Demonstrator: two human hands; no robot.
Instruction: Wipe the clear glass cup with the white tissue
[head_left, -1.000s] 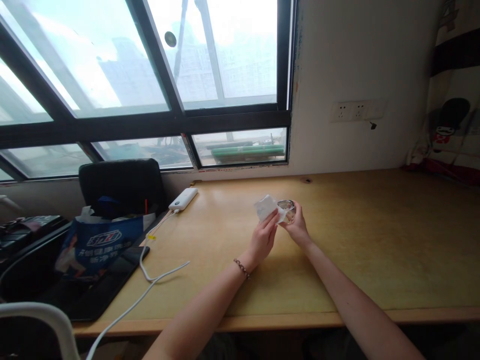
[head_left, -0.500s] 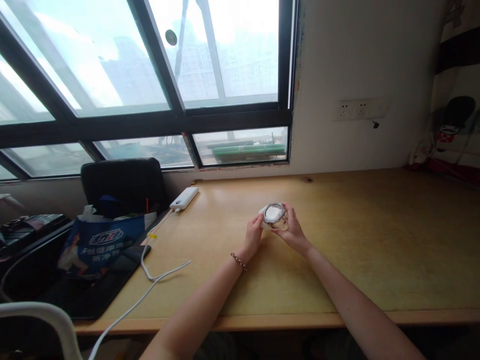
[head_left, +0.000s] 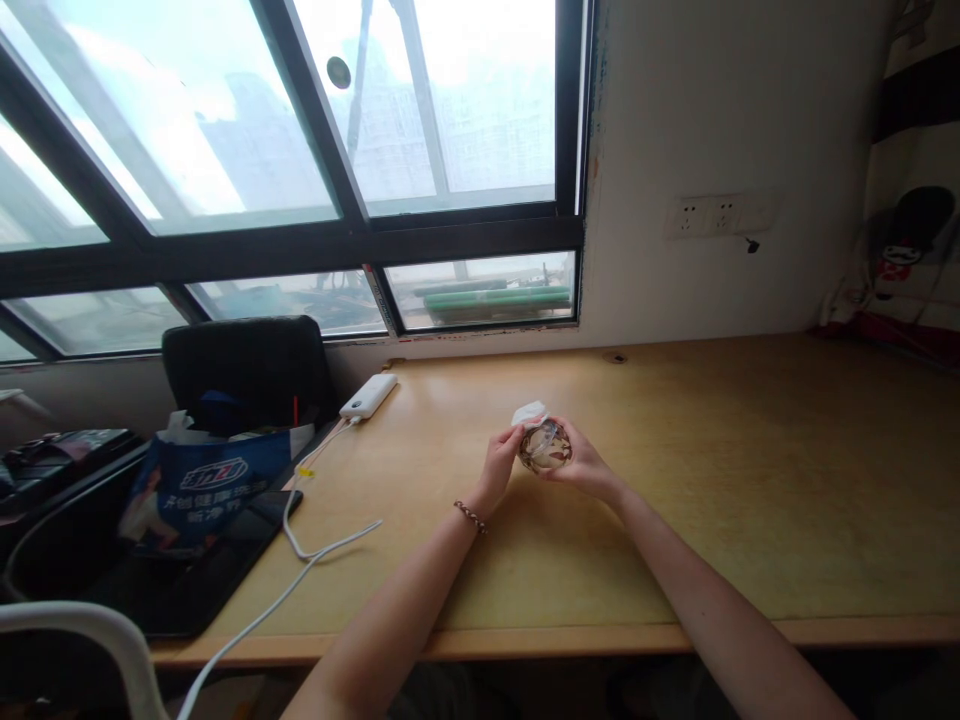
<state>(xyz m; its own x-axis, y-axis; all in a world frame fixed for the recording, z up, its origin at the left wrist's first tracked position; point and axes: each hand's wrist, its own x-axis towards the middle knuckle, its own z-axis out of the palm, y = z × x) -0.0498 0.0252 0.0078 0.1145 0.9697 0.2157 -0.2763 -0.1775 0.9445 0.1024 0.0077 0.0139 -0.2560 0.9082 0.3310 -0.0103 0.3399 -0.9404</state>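
Observation:
Over the middle of the table, my right hand [head_left: 587,464] is wrapped round the right side of a small round container [head_left: 545,452], partly see-through, with brown and cream patches. What the container is exactly, I cannot tell. My left hand [head_left: 501,462], wearing a braided bracelet, is closed at the container's left edge on a crumpled white tissue [head_left: 529,412]. The tissue sticks up beyond the far left of the rim. My fingers hide part of both things.
The wooden table [head_left: 750,480] runs along a wall below a window. A white power bank [head_left: 368,397] lies at its back left, joined to a white cable [head_left: 289,520]. Further left are a blue bag [head_left: 199,490] and a black chair [head_left: 247,365].
The container has turned, so its patterned round face shows instead of the silvery ring with white inside. The tissue now stands out at the far left edge, and my left hand has shifted slightly left.

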